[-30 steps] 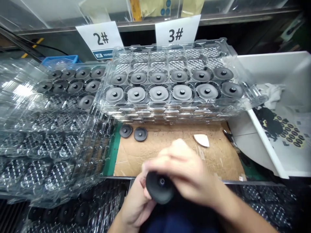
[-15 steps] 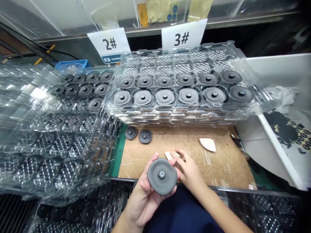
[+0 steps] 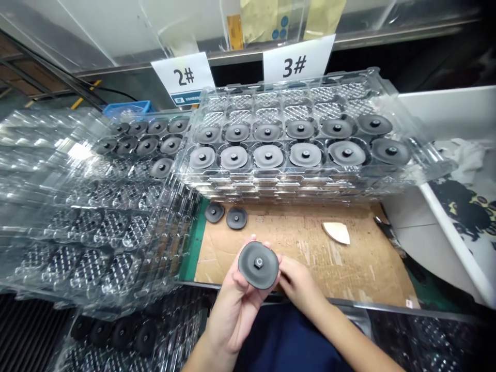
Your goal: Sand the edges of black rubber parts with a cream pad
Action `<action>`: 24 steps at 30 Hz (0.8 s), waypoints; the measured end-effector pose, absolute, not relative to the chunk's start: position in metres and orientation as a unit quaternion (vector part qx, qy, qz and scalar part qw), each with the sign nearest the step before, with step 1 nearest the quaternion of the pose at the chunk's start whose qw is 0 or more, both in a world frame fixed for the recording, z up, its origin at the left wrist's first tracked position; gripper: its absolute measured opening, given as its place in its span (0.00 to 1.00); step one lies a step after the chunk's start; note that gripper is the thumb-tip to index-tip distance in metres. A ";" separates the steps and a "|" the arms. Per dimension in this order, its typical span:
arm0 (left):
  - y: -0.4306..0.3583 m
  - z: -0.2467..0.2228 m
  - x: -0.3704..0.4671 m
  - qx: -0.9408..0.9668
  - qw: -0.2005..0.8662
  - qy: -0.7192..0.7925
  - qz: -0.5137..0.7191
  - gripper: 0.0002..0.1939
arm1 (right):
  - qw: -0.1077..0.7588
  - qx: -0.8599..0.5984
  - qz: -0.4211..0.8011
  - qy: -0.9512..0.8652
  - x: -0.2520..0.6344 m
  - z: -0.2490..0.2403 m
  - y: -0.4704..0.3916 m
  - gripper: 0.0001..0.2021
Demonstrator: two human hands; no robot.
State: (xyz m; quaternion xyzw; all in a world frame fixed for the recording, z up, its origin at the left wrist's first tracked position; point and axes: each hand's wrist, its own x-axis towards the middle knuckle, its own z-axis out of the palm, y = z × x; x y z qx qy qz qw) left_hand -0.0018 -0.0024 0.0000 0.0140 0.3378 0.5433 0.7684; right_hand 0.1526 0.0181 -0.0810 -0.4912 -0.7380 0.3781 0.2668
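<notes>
My left hand (image 3: 232, 312) is closed around a dark grey rounded-square disc (image 3: 267, 274), whose face with a small central metal nut is turned up towards me. At the disc's right edge is my right hand (image 3: 302, 284), its fingers curled; their tips go behind the disc, so what they hold there is hidden. Two similar discs, a left one (image 3: 214, 212) and a right one (image 3: 236, 218), lie on the cardboard sheet (image 3: 287, 237) beyond my hands. A pale fan-shaped piece (image 3: 337, 232) rests farther right on the cardboard.
Behind the cardboard stands a stack of clear plastic trays (image 3: 310, 178) with two rows of discs in the top one. More clear trays (image 3: 112, 217) are piled on the left. At right is a white bin (image 3: 445, 217) with small black parts. Signs read 2# (image 3: 184, 77) and 3# (image 3: 296, 64).
The disc in my left hand has moved slightly up. My right hand has drawn its fingers in behind the disc, and the pale piece by its fingertips is out of sight.
</notes>
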 end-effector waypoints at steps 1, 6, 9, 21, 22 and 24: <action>-0.002 0.000 -0.001 0.023 0.764 0.348 0.543 0.29 | 0.272 -0.493 0.385 -0.731 0.155 -0.077 0.019 0.09; 0.000 0.001 0.007 0.078 0.742 0.396 0.535 0.32 | 0.353 -0.546 0.374 -0.661 0.156 -0.014 0.038 0.11; -0.001 0.004 0.010 0.092 0.738 0.409 0.529 0.29 | 0.431 -0.448 0.368 -0.692 0.148 0.035 0.038 0.14; -0.003 0.009 0.004 0.094 0.751 0.404 0.514 0.28 | 0.352 -0.352 0.418 -0.760 0.137 0.055 0.035 0.13; -0.003 0.009 0.002 0.093 0.754 0.401 0.512 0.29 | 0.321 -0.348 0.444 -0.761 0.144 0.056 0.032 0.12; -0.002 0.009 0.000 0.098 0.759 0.401 0.503 0.32 | 0.278 -0.384 0.449 -0.758 0.157 0.058 0.026 0.11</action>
